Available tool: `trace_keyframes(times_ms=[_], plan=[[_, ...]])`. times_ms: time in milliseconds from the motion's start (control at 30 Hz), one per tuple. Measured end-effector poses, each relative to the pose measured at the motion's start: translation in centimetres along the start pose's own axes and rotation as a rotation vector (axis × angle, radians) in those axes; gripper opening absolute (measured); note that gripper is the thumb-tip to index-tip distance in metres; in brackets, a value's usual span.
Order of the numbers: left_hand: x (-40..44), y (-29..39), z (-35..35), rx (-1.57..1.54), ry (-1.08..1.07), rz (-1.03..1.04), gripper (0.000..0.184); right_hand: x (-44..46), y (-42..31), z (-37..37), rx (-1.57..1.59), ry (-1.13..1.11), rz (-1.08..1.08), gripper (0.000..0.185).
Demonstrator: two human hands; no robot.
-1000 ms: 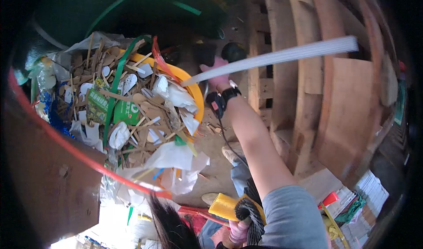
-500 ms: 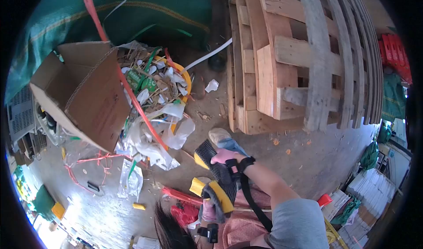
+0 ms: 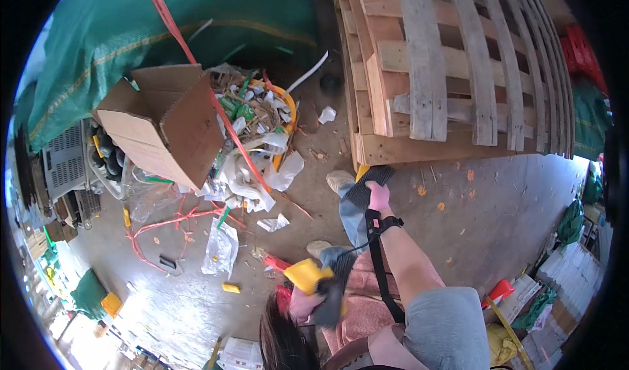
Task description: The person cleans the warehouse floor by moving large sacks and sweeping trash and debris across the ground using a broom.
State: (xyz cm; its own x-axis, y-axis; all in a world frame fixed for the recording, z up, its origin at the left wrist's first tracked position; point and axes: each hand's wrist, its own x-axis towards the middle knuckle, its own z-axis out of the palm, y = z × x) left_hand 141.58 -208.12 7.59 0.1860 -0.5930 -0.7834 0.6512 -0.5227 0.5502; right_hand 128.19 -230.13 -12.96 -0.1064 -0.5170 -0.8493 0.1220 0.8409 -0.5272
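My right hand, out in front near the pallets, is closed on a dark grey ribbed piece with a yellow edge. Its kind is not clear. My left hand, low and close to my body, grips a second piece, yellow and dark grey, blurred by motion. The two pieces are apart. A black strap with a small device circles my right wrist. Below my hands are my shoes and the pink cloth over my lap.
Stacked wooden pallets stand ahead to the right. An open cardboard box leans beside a yellow-rimmed tub heaped with scraps. Red strapping, plastic film and a small yellow piece lie on the floor.
My right hand has moved forward and right with its ribbed piece, away from the left hand. The left hand's piece has turned and moved slightly. The view has shifted too.
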Motion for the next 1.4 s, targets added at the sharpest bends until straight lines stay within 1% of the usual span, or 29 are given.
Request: trace_keyframes(times_ms=[67,133,233,267,300,333,367,400,433,467,533,567,633,700,733,800,833,867,933,967,1067,1100,1133,1167,1233,1300,1333,1367,1400], plan=[[-1.4,1.2,-1.7,-0.179,0.035,-0.039,0.038,2.7,2.2,-1.6,-0.157,-0.164,0.032,0.029],[-1.8,1.8,-3.8,-0.231,0.156,0.017,0.038,2.2,1.1,-1.7,-0.615,-0.327,-0.007,0.031],[-1.8,2.8,-6.9,-0.287,0.373,0.139,0.037,2.2,2.2,-2.1,-0.496,-0.265,-0.103,0.029],[-1.5,3.1,-7.4,-0.308,0.429,0.188,0.037,-1.0,0.0,-0.7,-0.563,-0.398,-0.193,0.030],[-0.7,3.5,-7.5,-0.348,0.466,0.235,0.037,-3.8,-0.9,1.3,-0.298,-0.556,0.057,0.029],[-0.1,3.9,-7.4,-0.383,0.486,0.281,0.037,-4.7,0.1,2.1,-0.396,-0.723,0.076,0.029],[0.8,4.2,-6.9,-0.439,0.483,0.326,0.035,-5.3,1.2,2.6,-0.894,-0.783,-0.003,0.032],[1.9,3.8,-7.0,-0.461,0.417,0.392,0.035,-7.5,2.2,3.9,-1.062,-0.858,-0.072,0.036],[2.1,4.2,-6.2,-0.494,0.348,0.391,0.040,-13.9,-1.8,7.1,-1.181,-0.919,-0.169,0.038],[2.9,4.0,-5.8,-0.447,0.348,0.390,0.041,-12.1,2.5,6.2,-0.827,-1.118,0.032,0.037],[3.5,2.9,-5.3,-0.301,0.478,0.498,0.044,-17.2,-0.3,9.0,-0.319,-1.077,0.735,0.039],[2.8,2.9,-5.7,-0.466,0.425,0.442,0.047,-17.8,-0.4,9.3,-0.280,-1.078,0.783,0.039],[2.0,1.7,-5.9,-0.245,0.467,0.457,0.044,-18.8,0.3,9.1,-0.171,-1.051,0.870,0.040],[2.2,-0.3,-6.0,0.017,0.450,0.426,0.046,-19.9,2.0,8.3,-0.490,-1.270,0.473,0.042],[1.5,0.1,-4.9,0.119,0.531,0.542,0.050,-20.5,3.1,7.8,-0.634,-1.362,0.252,0.043],[1.4,-3.4,-4.8,0.114,0.584,0.465,0.054,-20.8,5.3,5.8,-0.550,-1.236,0.363,0.047],[0.0,-2.4,-4.4,0.211,0.580,0.472,0.051,-21.5,5.7,5.4,-0.474,-1.195,0.367,0.046],[-1.6,-1.3,-4.2,0.295,0.534,0.474,0.056,-22.2,5.9,5.1,-0.398,-1.159,0.368,0.045],[-3.0,-2.7,-5.2,0.580,0.433,0.706,0.066,-21.7,6.9,4.4,-0.238,-0.998,0.720,0.042],[-4.3,-2.4,-5.9,0.537,0.387,0.699,0.076,-22.4,7.6,4.9,-0.311,-1.035,0.576,0.039],[-9.8,-0.1,-8.0,0.310,0.315,0.539,0.082,-28.0,7.2,7.7,-0.401,-1.075,0.394,0.040],[-10.8,-0.1,-9.3,0.445,0.357,0.575,0.088,-29.6,7.7,8.5,-0.473,-1.085,0.270,0.039],[-12.4,-0.3,-9.8,0.388,0.409,0.607,0.093,-31.9,7.9,9.2,-0.442,-1.107,0.201,0.037],[-13.2,-1.9,-9.7,0.368,0.486,0.461,0.090,-31.9,9.0,9.6,-0.438,-1.120,0.180,0.037],[-15.3,-4.9,-8.7,0.382,0.398,0.345,0.079,-32.2,9.9,11.1,-0.422,-1.108,0.187,0.036],[-17.8,-6.7,-8.4,0.452,0.082,0.383,0.062,-32.1,10.3,13.0,-0.414,-1.064,0.221,0.030],[-18.7,-7.4,-8.3,0.485,-0.074,0.399,0.054,-35.0,9.0,14.3,-0.403,-1.044,0.271,0.029],[-19.6,-8.1,-8.3,0.514,-0.230,0.410,0.047,-35.6,8.7,15.2,-0.420,-1.050,0.229,0.028],[-18.8,-9.0,-8.9,0.492,-0.293,0.400,0.051,-35.4,8.5,16.1,-0.438,-1.056,0.185,0.028]])
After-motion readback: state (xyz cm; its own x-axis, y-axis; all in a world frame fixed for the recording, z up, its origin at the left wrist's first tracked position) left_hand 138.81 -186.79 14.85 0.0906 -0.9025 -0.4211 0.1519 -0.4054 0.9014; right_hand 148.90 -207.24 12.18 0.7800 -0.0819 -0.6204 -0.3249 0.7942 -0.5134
